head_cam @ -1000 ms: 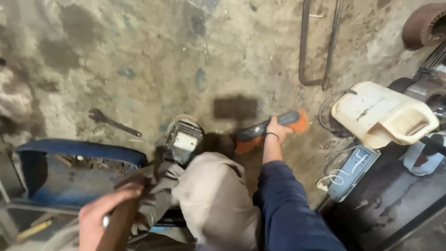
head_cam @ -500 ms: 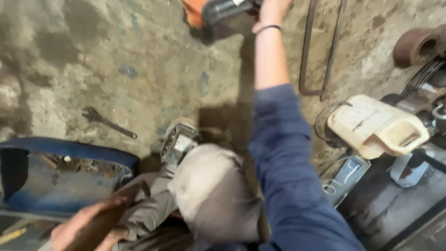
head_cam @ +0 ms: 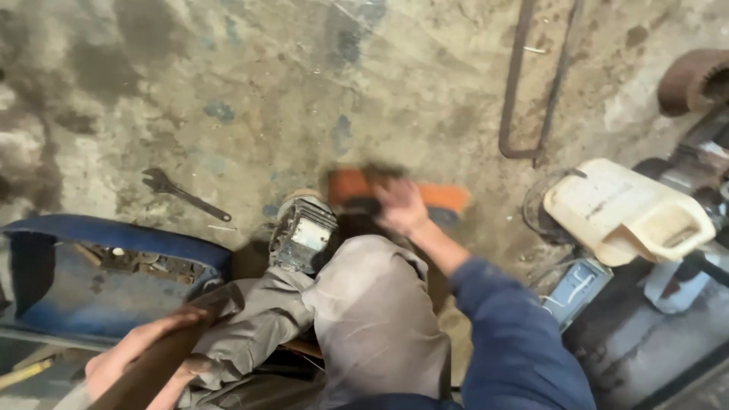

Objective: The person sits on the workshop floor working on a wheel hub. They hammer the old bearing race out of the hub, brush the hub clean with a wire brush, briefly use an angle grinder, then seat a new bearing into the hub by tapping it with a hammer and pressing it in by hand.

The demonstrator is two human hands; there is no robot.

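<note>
Landmark: bent knee point(head_cam: 376, 319) in grey trousers, low in the middle of the view.
Right hand point(head_cam: 400, 206): just beyond the knee, low over the floor point(head_cam: 250, 91), blurred; it lies over the grinder's dark part, but whether the fingers are wrapped on it I cannot tell.
Grinder point(head_cam: 395, 196): orange and dark power tool, on the floor just past the knee, smeared by motion.
Left hand point(head_cam: 144, 361): left of the knee at the bottom edge, fingers curled round a brown handle point(head_cam: 163, 364) that runs up towards the knee.
Shoe point(head_cam: 302, 231): dirty, just left of the grinder, beyond the knee.
Wrench point(head_cam: 184, 194): flat on the floor, up and left of the knee, well apart from both hands.
Tray point(head_cam: 114, 235): blue, left of the knee, bits of scrap inside.
Jug point(head_cam: 626, 212): cream plastic, on its side, right of the knee.
Bent rod point(head_cam: 531, 83): rusty U-shape, far beyond the knee to the right.
</note>
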